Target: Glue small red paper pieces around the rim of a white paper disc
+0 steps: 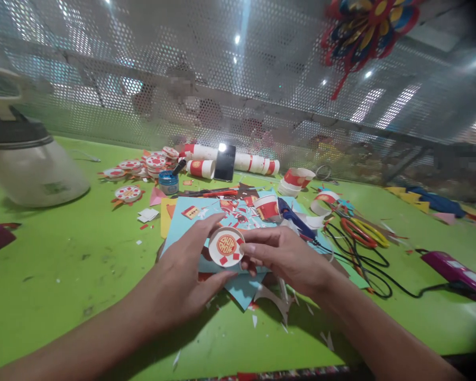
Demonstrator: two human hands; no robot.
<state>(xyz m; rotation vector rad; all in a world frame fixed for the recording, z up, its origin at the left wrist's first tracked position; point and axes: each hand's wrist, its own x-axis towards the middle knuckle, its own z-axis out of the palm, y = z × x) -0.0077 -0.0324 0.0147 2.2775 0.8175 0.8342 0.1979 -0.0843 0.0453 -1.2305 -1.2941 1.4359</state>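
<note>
A round white paper disc (pixel 234 257) faces me, with an orange-red emblem at its centre and small red squares near its rim. My left hand (pixel 182 264) curls around its left side, thumb below and index finger at the top; the other fingers are partly hidden behind it. At the right rim my right hand (pixel 287 256) pinches the disc, thumb on the front over a red square. Beneath both hands lie light blue paper sheets (pixel 178 225) strewn with red and white scraps. A cut paper cup (pixel 268 207) and a blue glue gun (pixel 295 219) are just beyond my right hand.
Finished-looking paper discs (pixel 129 194) pile up at the back left near a blue jar (pixel 168 182). A phone (pixel 225 163) leans against a row of stacked cups (pixel 248 161). Scissors (pixel 359 233), black cables and a purple device (pixel 456 270) lie right. A large pale container (pixel 35 164) stands left.
</note>
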